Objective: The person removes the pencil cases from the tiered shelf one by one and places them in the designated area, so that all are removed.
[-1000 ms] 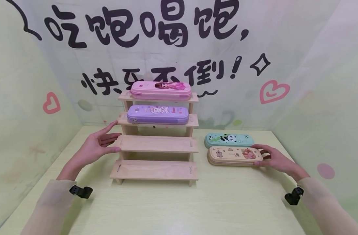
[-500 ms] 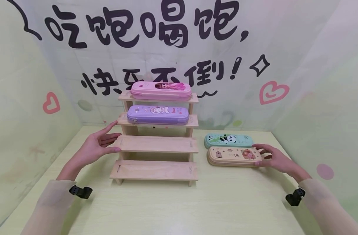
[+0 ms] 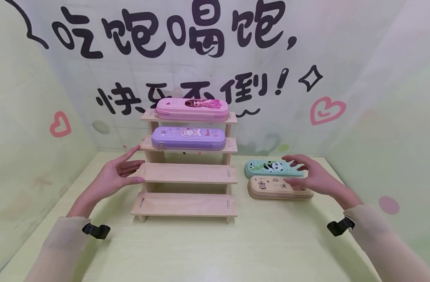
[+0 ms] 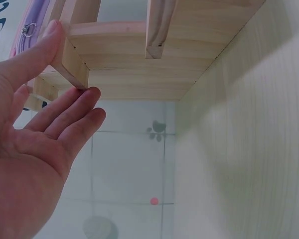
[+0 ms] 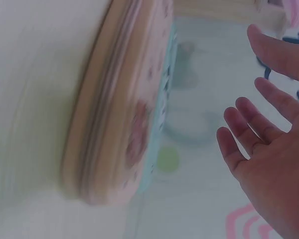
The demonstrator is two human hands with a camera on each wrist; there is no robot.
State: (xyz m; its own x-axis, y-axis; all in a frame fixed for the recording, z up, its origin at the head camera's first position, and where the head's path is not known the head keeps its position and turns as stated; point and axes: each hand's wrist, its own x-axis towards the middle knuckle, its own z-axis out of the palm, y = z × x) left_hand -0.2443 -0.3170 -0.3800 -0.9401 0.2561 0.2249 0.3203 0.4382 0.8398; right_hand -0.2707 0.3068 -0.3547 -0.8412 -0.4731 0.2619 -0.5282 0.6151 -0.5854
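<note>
My left hand [image 3: 110, 180] is at the left end of a four-step wooden display rack [image 3: 186, 173]. In the left wrist view, the thumb and extended fingertips are at the ends of its boards. My right hand [image 3: 317, 178] hovers over two pencil cases on the right, a mint panda one [image 3: 258, 167] behind and a cream one [image 3: 267, 192] in front. It overlaps their right ends in the head view. The right wrist view shows its fingers spread with nothing between them, apart from the cream case. A purple pencil case [image 3: 165, 138] and a pink one [image 3: 174, 112] lie on the upper steps.
The rack stands on a pale wooden table [image 3: 200, 250]. Behind it is a printed cloth wall [image 3: 215, 66] with black lettering, and side panels [image 3: 387, 149] close in left and right. Both wrists wear black bands with small cameras.
My right hand has left the right ends of the cream and mint cases and moved up and to the left over them. The left hand keeps its place at the rack.
</note>
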